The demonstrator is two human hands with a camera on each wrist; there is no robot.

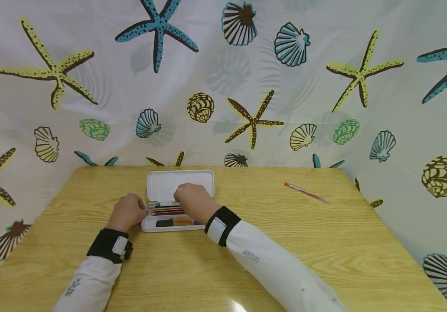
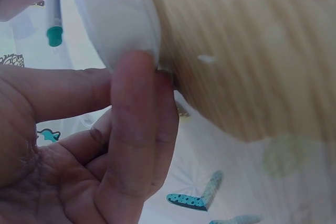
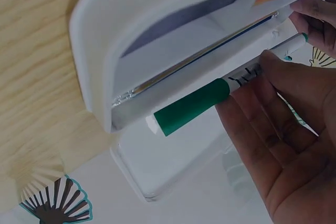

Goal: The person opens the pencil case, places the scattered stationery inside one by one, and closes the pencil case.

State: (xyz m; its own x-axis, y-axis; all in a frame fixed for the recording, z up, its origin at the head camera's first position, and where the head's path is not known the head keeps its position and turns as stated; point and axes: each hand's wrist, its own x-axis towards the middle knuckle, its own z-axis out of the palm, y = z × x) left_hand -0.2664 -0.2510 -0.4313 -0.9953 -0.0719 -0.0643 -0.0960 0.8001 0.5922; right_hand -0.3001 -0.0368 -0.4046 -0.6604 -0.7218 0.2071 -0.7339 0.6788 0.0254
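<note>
A white pencil case (image 1: 161, 182) lies with its lid folded back on the table, several pencils (image 1: 166, 212) in its middle. Its front left corner is pinched between the thumb and fingers of my left hand (image 1: 127, 212); the left wrist view shows the fingertips (image 2: 137, 69) on the white rim. My right hand (image 1: 197, 202) is over the right part of the case and hides some of it. Between its thumb and fingers it holds a white marker with a green cap (image 3: 194, 107), lengthwise above the open case in the right wrist view.
In the front section of the case sit a dark block (image 1: 164, 223) and an orange block (image 1: 182, 222). A red-capped pen (image 1: 305, 192) lies on the wooden table (image 1: 270, 242) to the right. Behind the table hangs a shell-patterned cloth (image 1: 215, 143).
</note>
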